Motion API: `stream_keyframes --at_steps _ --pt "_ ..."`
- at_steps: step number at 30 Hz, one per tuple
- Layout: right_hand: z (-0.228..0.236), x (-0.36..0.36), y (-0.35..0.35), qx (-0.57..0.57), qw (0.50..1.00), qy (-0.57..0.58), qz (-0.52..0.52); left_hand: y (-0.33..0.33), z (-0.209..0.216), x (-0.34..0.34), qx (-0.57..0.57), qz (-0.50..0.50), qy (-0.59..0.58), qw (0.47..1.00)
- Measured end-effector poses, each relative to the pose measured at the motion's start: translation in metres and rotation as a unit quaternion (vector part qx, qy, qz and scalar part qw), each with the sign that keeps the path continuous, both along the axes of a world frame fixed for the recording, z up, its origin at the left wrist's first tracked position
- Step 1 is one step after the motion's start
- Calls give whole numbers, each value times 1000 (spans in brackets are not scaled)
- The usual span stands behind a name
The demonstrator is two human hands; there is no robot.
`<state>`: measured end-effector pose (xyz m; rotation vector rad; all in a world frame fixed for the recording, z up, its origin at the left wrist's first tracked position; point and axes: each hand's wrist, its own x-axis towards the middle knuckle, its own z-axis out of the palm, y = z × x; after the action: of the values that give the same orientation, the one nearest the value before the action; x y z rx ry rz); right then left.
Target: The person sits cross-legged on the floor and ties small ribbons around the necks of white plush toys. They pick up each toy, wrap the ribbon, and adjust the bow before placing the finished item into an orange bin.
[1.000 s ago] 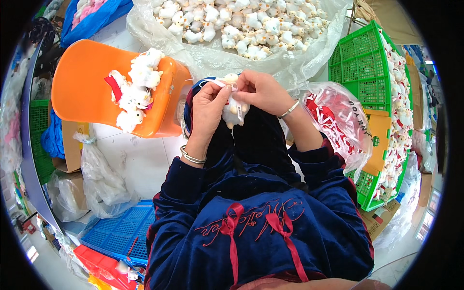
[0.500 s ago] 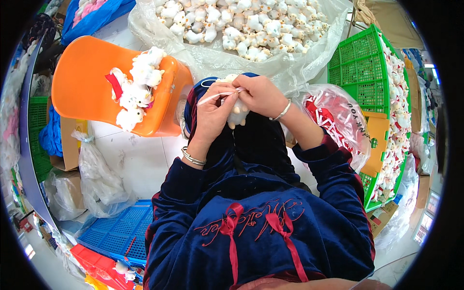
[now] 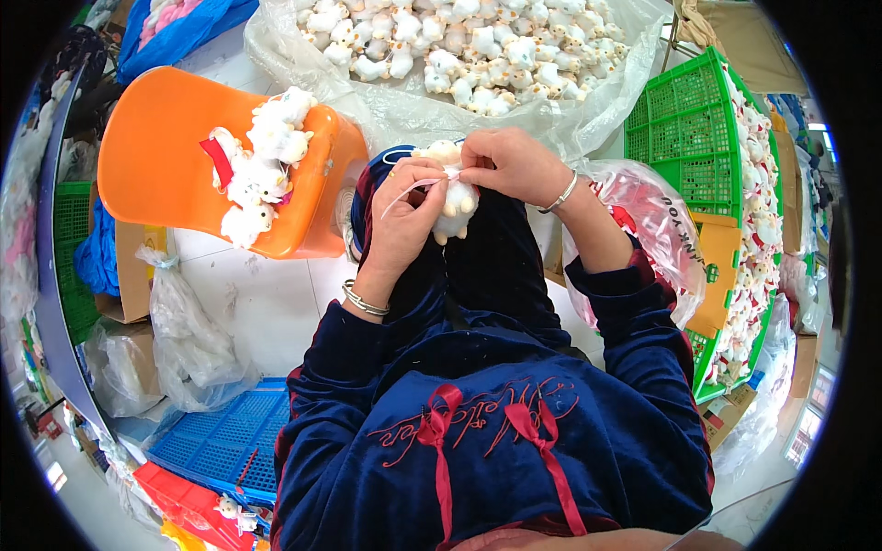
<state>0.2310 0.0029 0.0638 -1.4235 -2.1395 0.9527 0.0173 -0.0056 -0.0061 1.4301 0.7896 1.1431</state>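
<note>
A small white plush toy (image 3: 454,222) rests on my lap between my knees, its cream head partly covered by my fingers. My left hand (image 3: 402,213) is closed on a pale pink ribbon (image 3: 409,190) at the toy's neck, with thumb and fingertips pinched against the toy's side. On the other side of the neck, the thumb and forefinger of my right hand (image 3: 516,165) pinch together at the ribbon. Exactly how the ribbon is looped or tied there is hidden by my fingers.
Several white plush toys (image 3: 276,129) lie on an orange chair (image 3: 161,156) at left. Ahead, a large clear plastic sheet (image 3: 367,115) holds a heap of toys. At right stand a plastic bag (image 3: 657,202) with red pieces and a green crate (image 3: 680,138) of toys. A blue crate (image 3: 220,436) sits lower left.
My right hand has drawn away to the right and turned, its wrist farther from the left one. More of the toy's body shows. My left hand has hardly moved.
</note>
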Motion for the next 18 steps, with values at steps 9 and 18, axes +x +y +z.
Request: stream_keyframes --at_steps 9,18 --pt "1 16 0 -77 987 130 -60 0 0 1 4 6 11 1000" --pt "-11 2 -9 60 997 44 -26 1 1 4 -24 8 -20 999"
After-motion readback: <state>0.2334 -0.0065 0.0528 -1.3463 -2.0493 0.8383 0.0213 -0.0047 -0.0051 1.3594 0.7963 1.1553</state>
